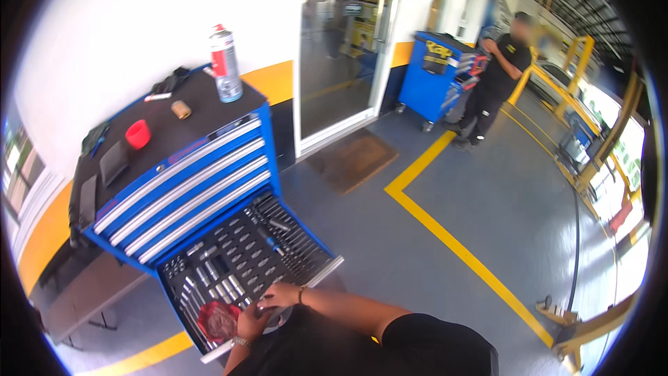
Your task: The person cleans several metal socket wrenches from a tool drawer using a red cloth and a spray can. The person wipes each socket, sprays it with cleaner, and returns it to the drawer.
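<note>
My left hand and my right hand meet over the front of an open tool drawer. The fingers of both hands are bent close together around something small that I cannot make out. Beside my left hand lies a crumpled red item, a rag or a bag, on top of the tools at the drawer's near left. Sockets and bits stand in rows in the dark drawer insert. A blue-handled tool lies farther back on the right.
The blue tool chest carries a spray can, a red cup-like ring and a small tan piece. A glass door and a brown mat are beyond. A person stands by another blue tool cart.
</note>
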`<state>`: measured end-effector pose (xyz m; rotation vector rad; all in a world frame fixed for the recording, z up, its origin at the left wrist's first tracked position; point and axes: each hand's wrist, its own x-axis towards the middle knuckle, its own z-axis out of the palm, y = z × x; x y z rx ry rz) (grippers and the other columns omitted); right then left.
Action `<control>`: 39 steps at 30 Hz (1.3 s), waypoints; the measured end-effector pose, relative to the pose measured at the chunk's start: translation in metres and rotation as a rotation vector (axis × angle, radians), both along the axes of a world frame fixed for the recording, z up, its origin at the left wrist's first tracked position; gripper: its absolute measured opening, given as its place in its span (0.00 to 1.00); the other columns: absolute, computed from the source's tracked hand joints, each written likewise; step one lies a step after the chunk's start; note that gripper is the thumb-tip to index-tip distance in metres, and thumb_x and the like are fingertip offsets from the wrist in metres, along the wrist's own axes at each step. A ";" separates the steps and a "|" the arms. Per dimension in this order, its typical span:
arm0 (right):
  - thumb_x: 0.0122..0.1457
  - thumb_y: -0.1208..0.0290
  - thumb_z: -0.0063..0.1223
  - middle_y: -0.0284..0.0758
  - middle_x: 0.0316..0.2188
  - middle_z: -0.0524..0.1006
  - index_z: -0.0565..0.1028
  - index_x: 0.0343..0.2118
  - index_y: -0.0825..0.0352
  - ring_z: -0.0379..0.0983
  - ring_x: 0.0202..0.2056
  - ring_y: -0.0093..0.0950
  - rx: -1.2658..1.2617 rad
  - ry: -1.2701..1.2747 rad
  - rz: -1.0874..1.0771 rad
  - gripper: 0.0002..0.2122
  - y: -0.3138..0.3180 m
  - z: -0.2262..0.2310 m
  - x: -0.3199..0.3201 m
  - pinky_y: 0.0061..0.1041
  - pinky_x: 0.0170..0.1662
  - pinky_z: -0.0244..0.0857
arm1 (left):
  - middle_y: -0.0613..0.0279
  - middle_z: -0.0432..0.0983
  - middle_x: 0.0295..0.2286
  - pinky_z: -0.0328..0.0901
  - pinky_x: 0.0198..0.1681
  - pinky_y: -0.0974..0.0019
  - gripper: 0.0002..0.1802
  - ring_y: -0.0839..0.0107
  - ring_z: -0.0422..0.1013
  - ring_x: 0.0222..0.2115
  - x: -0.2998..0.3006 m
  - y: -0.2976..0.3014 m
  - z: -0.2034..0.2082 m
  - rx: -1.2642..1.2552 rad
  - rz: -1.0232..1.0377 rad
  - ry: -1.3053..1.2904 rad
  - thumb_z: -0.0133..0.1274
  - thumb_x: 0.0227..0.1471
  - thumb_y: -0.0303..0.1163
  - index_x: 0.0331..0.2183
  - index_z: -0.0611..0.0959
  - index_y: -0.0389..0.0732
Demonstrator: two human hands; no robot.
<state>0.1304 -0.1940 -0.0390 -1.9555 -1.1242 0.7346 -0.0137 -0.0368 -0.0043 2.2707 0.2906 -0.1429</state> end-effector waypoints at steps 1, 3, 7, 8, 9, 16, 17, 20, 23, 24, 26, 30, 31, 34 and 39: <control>0.59 0.40 0.51 0.48 0.31 0.80 0.81 0.32 0.69 0.78 0.34 0.43 -0.030 0.026 -0.001 0.29 0.001 0.001 0.000 0.39 0.39 0.68 | 0.49 0.82 0.31 0.72 0.38 0.58 0.27 0.55 0.80 0.33 0.001 -0.003 0.000 0.011 -0.002 0.016 0.64 0.47 0.44 0.45 0.81 0.39; 0.59 0.38 0.49 0.48 0.32 0.80 0.80 0.33 0.69 0.78 0.36 0.44 -0.044 0.071 0.016 0.30 -0.001 0.011 -0.001 0.39 0.40 0.68 | 0.50 0.81 0.30 0.71 0.36 0.60 0.24 0.57 0.79 0.31 0.004 0.002 -0.008 0.017 -0.004 -0.016 0.64 0.48 0.43 0.43 0.81 0.38; 0.61 0.38 0.47 0.46 0.33 0.81 0.81 0.37 0.69 0.78 0.37 0.42 0.012 0.111 -0.026 0.31 -0.004 0.010 -0.002 0.38 0.41 0.69 | 0.47 0.81 0.36 0.72 0.40 0.62 0.23 0.61 0.79 0.36 0.013 -0.011 0.001 -0.110 -0.005 -0.188 0.61 0.51 0.32 0.48 0.78 0.33; 0.61 0.38 0.47 0.46 0.32 0.81 0.81 0.38 0.69 0.78 0.36 0.41 0.039 0.164 -0.061 0.31 -0.003 0.008 -0.002 0.37 0.41 0.69 | 0.46 0.81 0.37 0.72 0.41 0.62 0.25 0.61 0.79 0.37 0.017 -0.014 0.000 -0.157 -0.025 -0.302 0.61 0.51 0.31 0.50 0.77 0.32; 0.61 0.38 0.47 0.45 0.32 0.81 0.81 0.38 0.69 0.79 0.36 0.40 0.033 0.187 -0.077 0.31 -0.004 0.008 -0.002 0.37 0.40 0.69 | 0.46 0.81 0.38 0.72 0.41 0.63 0.25 0.61 0.79 0.38 0.018 -0.017 -0.001 -0.178 -0.028 -0.305 0.60 0.52 0.30 0.50 0.77 0.32; 0.61 0.40 0.49 0.37 0.20 0.78 0.80 0.27 0.69 0.75 0.25 0.29 0.105 0.241 -0.176 0.29 -0.005 0.009 -0.002 0.32 0.31 0.66 | 0.50 0.79 0.42 0.68 0.44 0.69 0.26 0.68 0.75 0.41 0.017 -0.001 -0.036 -0.285 0.033 -0.312 0.54 0.57 0.24 0.56 0.71 0.27; 0.61 0.40 0.49 0.36 0.20 0.78 0.80 0.26 0.69 0.74 0.25 0.29 0.123 0.237 -0.178 0.29 -0.005 0.008 0.000 0.32 0.31 0.66 | 0.55 0.79 0.41 0.68 0.41 0.71 0.27 0.73 0.74 0.37 0.015 0.001 -0.038 -0.337 0.044 -0.278 0.53 0.58 0.24 0.58 0.69 0.28; 0.59 0.39 0.51 0.36 0.20 0.77 0.78 0.26 0.69 0.75 0.26 0.29 0.102 0.237 -0.164 0.30 -0.007 0.002 0.001 0.32 0.31 0.66 | 0.60 0.80 0.36 0.66 0.34 0.75 0.28 0.81 0.70 0.30 0.013 -0.003 -0.041 -0.453 0.087 -0.217 0.54 0.60 0.28 0.59 0.69 0.29; 0.55 0.36 0.53 0.39 0.22 0.79 0.79 0.28 0.70 0.77 0.27 0.33 0.064 0.206 -0.157 0.32 -0.001 0.001 -0.001 0.33 0.33 0.68 | 0.60 0.80 0.31 0.65 0.31 0.73 0.27 0.80 0.69 0.27 0.013 0.000 -0.039 -0.390 0.102 -0.184 0.56 0.59 0.32 0.57 0.72 0.30; 0.55 0.36 0.53 0.40 0.22 0.79 0.79 0.29 0.70 0.78 0.28 0.34 0.064 0.209 -0.149 0.32 0.000 0.003 -0.001 0.33 0.33 0.68 | 0.62 0.80 0.30 0.65 0.30 0.73 0.26 0.81 0.69 0.26 0.013 0.002 -0.042 -0.329 0.080 -0.206 0.56 0.60 0.33 0.56 0.73 0.30; 0.56 0.37 0.53 0.42 0.24 0.80 0.80 0.30 0.70 0.78 0.29 0.36 0.063 0.215 -0.135 0.32 0.002 0.007 -0.003 0.35 0.34 0.68 | 0.64 0.79 0.28 0.64 0.28 0.74 0.25 0.82 0.67 0.25 0.011 0.007 -0.047 -0.268 0.071 -0.227 0.55 0.60 0.34 0.55 0.75 0.30; 0.57 0.38 0.51 0.45 0.26 0.80 0.80 0.32 0.71 0.79 0.30 0.40 0.125 0.172 -0.150 0.31 -0.004 0.007 -0.004 0.37 0.36 0.68 | 0.63 0.80 0.30 0.66 0.31 0.73 0.24 0.80 0.70 0.27 0.014 -0.003 -0.030 -0.344 0.092 -0.237 0.56 0.60 0.35 0.53 0.76 0.29; 0.58 0.38 0.51 0.45 0.26 0.80 0.80 0.32 0.71 0.79 0.31 0.40 0.123 0.185 -0.148 0.31 -0.006 0.010 -0.005 0.37 0.36 0.68 | 0.62 0.81 0.31 0.67 0.32 0.73 0.24 0.80 0.72 0.29 0.014 -0.003 -0.031 -0.377 0.097 -0.244 0.56 0.60 0.35 0.53 0.76 0.29; 0.59 0.39 0.50 0.43 0.27 0.81 0.80 0.34 0.70 0.79 0.32 0.37 0.043 0.194 -0.098 0.30 -0.008 0.019 -0.003 0.35 0.37 0.68 | 0.63 0.82 0.35 0.67 0.37 0.73 0.22 0.80 0.72 0.33 0.013 0.002 -0.042 -0.422 0.124 -0.213 0.56 0.60 0.34 0.51 0.78 0.28; 0.60 0.39 0.49 0.42 0.27 0.81 0.81 0.34 0.70 0.78 0.32 0.34 0.025 0.195 -0.074 0.30 -0.008 0.021 -0.002 0.33 0.37 0.68 | 0.55 0.83 0.38 0.69 0.45 0.69 0.20 0.73 0.76 0.41 0.011 0.006 -0.043 -0.388 0.120 -0.190 0.58 0.59 0.33 0.47 0.81 0.28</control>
